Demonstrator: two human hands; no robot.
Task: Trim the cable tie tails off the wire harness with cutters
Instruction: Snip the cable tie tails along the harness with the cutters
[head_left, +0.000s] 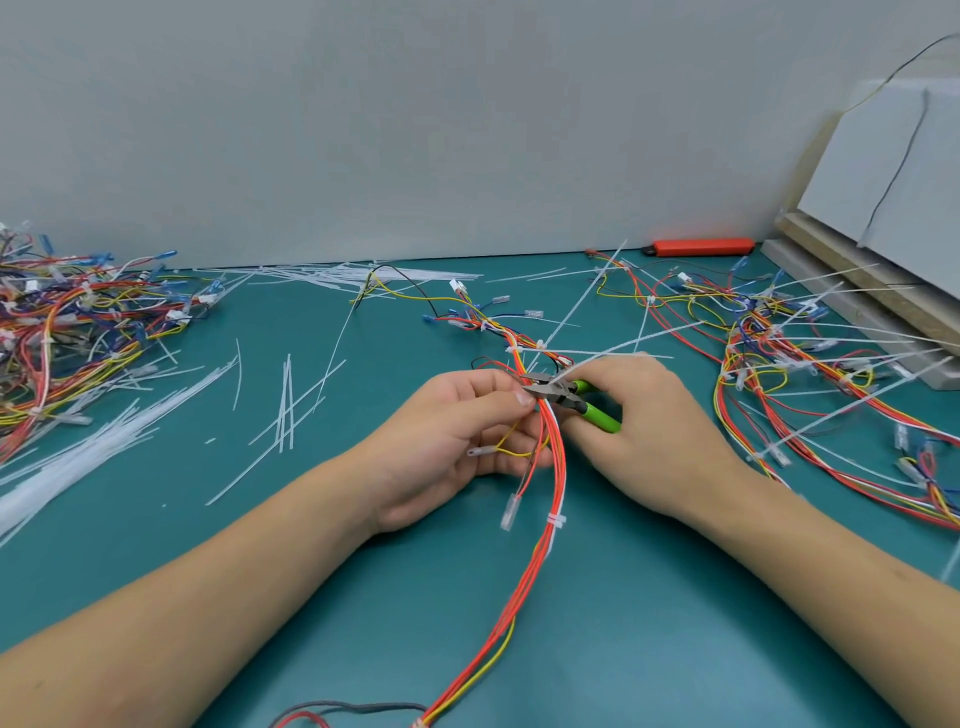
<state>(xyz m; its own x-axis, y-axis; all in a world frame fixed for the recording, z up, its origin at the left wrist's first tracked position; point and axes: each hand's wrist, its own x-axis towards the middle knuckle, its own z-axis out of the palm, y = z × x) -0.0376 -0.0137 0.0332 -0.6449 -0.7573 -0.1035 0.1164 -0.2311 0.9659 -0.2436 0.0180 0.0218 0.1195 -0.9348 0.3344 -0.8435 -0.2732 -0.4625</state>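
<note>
Wire harness (553, 467) lies on the teal worktop (597, 623), pinched by the left hand (457, 436); the right hand (654, 426) grips green-handled cutters (566, 395) at a cable tie tail (613, 345).

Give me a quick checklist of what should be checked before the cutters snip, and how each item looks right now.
1. Left hand holds the wire harness steady: ok.
2. Right hand grips the cutters by the green handles: ok.
3. Cutter tip sits at the bundle beside the left fingertips: ok.
4. Blades on the tie tail only, not a wire: cannot tell.
5. Left fingertips clear of the blades: not ok, they look very close.
6. Trimmed cable tie lower down already has no tail: ok.
</note>
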